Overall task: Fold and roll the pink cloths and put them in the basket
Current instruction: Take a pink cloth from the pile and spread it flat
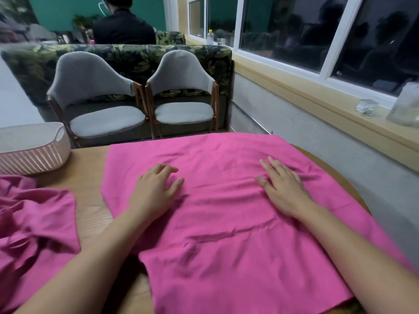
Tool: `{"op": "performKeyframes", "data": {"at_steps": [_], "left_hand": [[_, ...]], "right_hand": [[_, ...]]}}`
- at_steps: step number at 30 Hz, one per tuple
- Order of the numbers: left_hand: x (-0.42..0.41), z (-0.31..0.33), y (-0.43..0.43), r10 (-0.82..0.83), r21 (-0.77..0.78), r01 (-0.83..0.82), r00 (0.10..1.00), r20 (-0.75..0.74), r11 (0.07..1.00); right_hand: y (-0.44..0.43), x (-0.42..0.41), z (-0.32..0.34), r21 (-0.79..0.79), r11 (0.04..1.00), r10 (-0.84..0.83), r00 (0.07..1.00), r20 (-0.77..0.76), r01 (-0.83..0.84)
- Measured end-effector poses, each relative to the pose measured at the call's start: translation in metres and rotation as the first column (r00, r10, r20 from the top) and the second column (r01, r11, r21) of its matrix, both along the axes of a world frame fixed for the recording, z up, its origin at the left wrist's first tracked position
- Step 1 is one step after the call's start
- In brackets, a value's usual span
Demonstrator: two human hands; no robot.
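A spread cloth [226, 241], bright pink and lightly creased, covers most of the wooden surface [90, 200]; its near edge hangs towards the person. To the left of the spread cloth, with a strip of bare wood between them, lies a crumpled cloth [34, 223] of the same pink, heaped in loose folds. The left hand [154, 191] rests on the spread cloth's left half, fingers loosely bent with the tips on the fabric, gripping nothing. The right hand [283, 186] lies flat on its right half, fingers straight and slightly apart, pressing on a ridge of wrinkles. Beyond the spread cloth's far left corner stands the pale woven basket [34, 152]. Past its far edge, two grey chairs [145, 91] face the surface, backed by a leaf-patterned sofa [140, 55].
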State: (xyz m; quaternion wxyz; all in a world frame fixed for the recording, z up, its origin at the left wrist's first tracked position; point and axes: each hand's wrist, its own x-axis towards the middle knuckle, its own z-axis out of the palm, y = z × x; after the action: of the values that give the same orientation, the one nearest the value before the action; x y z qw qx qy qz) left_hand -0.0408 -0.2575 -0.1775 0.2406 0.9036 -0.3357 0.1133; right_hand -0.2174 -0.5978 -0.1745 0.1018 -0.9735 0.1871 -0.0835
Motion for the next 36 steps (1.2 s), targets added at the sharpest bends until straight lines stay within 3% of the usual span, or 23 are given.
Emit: {"op": "performKeyframes", "data": {"at_steps": [4, 10, 13, 16, 20, 25, 29, 32, 36], "left_hand": [[-0.014, -0.009, 0.036, 0.068, -0.042, -0.068, 0.998, 0.004, 0.997], [-0.001, -0.014, 0.081, 0.195, -0.012, -0.197, 0.979, -0.062, 0.98], [0.005, -0.015, 0.095, 0.268, -0.086, -0.274, 0.96, -0.081, 0.958], [0.023, -0.01, 0.112, 0.398, -0.222, -0.433, 0.898, -0.188, 0.873], [0.053, 0.0, 0.129, 0.419, -0.336, -0.583, 0.789, -0.449, 0.74], [0.067, 0.016, 0.141, 0.312, -0.367, -0.619, 0.719, -0.621, 0.695], [0.059, 0.026, 0.15, 0.004, -0.5, -0.523, 0.693, -0.721, 0.69], [0.052, 0.029, 0.155, -0.17, -0.544, -0.549, 0.588, -0.791, 0.634], [0.044, 0.039, 0.153, -0.219, -0.434, -0.655, 0.388, -0.896, 0.618]], "right_hand": [[0.028, -0.011, -0.011, -0.016, 0.996, 0.087, 0.995, -0.052, -0.088], [0.036, -0.002, -0.012, -0.071, 0.994, 0.078, 0.994, -0.075, -0.083], [0.045, 0.001, -0.013, -0.059, 0.994, 0.088, 0.995, -0.054, -0.091], [0.054, 0.003, -0.013, -0.032, 0.995, 0.09, 0.996, -0.025, -0.09], [0.07, 0.007, -0.015, -0.04, 0.994, 0.104, 0.994, -0.028, -0.105], [0.083, 0.018, -0.017, -0.068, 0.993, 0.094, 0.995, -0.013, -0.095], [0.081, 0.018, -0.014, -0.084, 0.994, 0.074, 0.997, -0.017, -0.075], [0.082, 0.018, -0.014, -0.095, 0.992, 0.082, 0.996, -0.03, -0.084], [0.083, 0.021, -0.01, -0.095, 0.991, 0.087, 0.996, -0.031, -0.09]]}}
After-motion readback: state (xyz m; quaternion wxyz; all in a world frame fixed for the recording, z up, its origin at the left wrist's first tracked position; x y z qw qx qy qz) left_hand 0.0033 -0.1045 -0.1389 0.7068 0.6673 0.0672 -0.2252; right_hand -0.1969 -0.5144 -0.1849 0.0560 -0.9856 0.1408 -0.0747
